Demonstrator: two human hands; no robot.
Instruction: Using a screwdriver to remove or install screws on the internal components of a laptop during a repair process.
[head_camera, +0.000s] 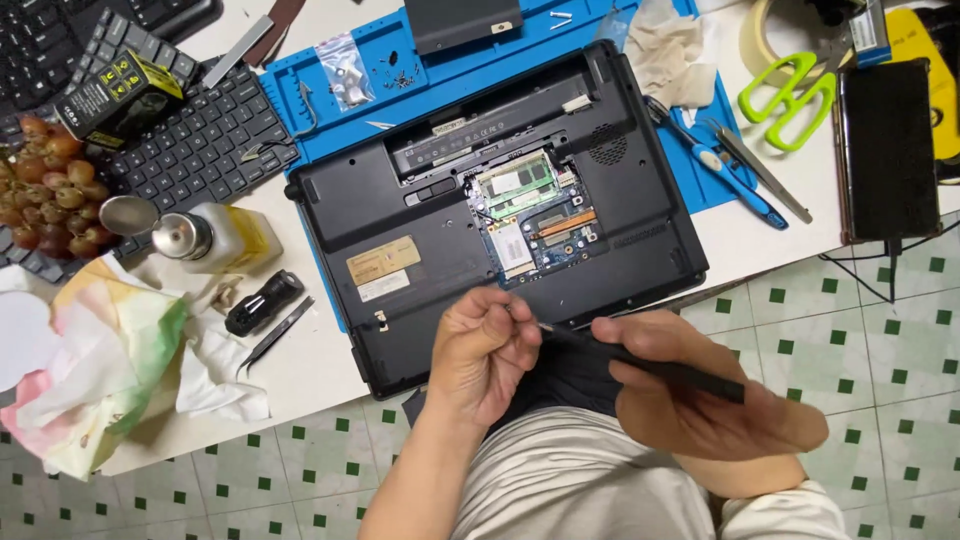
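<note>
A black laptop (400, 210) lies upside down on a blue work mat (330, 80), its bottom cover off so green memory modules and a circuit board (540, 215) show. My right hand (700, 395) holds a thin black screwdriver (650, 362) near the laptop's front edge, tip pointing left. My left hand (485, 350) is closed, fingertips pinched at the screwdriver's tip; anything between them is too small to see.
Left of the laptop: a loose keyboard (200, 130), grapes (50, 190), a pump bottle (215, 235), tweezers (275, 335), crumpled tissues (110, 350). Right: blue screwdriver (730, 175), green scissors (790, 95), black phone (890, 150). A green-and-white tiled floor lies below the table edge.
</note>
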